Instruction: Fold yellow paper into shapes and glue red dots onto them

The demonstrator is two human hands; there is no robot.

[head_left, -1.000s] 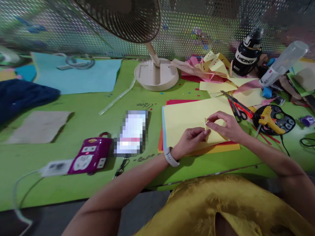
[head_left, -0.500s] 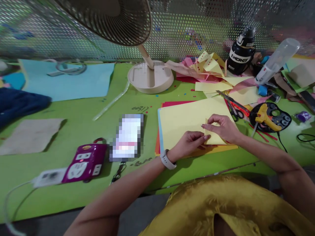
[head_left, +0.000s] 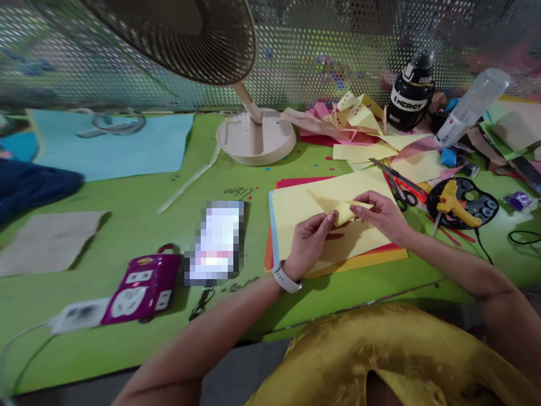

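Observation:
A small folded piece of yellow paper point(head_left: 338, 207) is held above a stack of coloured sheets, with a pale yellow sheet point(head_left: 291, 217) on top. My left hand point(head_left: 310, 239), with a white watch band point(head_left: 286, 277) at the wrist, pinches the folded paper at its lower left edge. On the right side, the thumb and fingers of my right hand point(head_left: 382, 217) grip its other end. Both hands are closed, and some fingertips are hidden behind the paper. Blue, red and orange sheet edges show from under the yellow one.
Right of the stack lie scissors point(head_left: 403, 194) and a yellow glue gun point(head_left: 456, 206) on a black holder. Behind are paper scraps point(head_left: 359, 118), a black bottle point(head_left: 409, 93) and a fan base point(head_left: 257, 138). A phone point(head_left: 217, 239) and purple power socket point(head_left: 143, 287) lie left.
The folded yellow paper has been lifted and turned off the sheet, its point now facing up-left. My left hand has risen and shifted left; the right hand has moved little.

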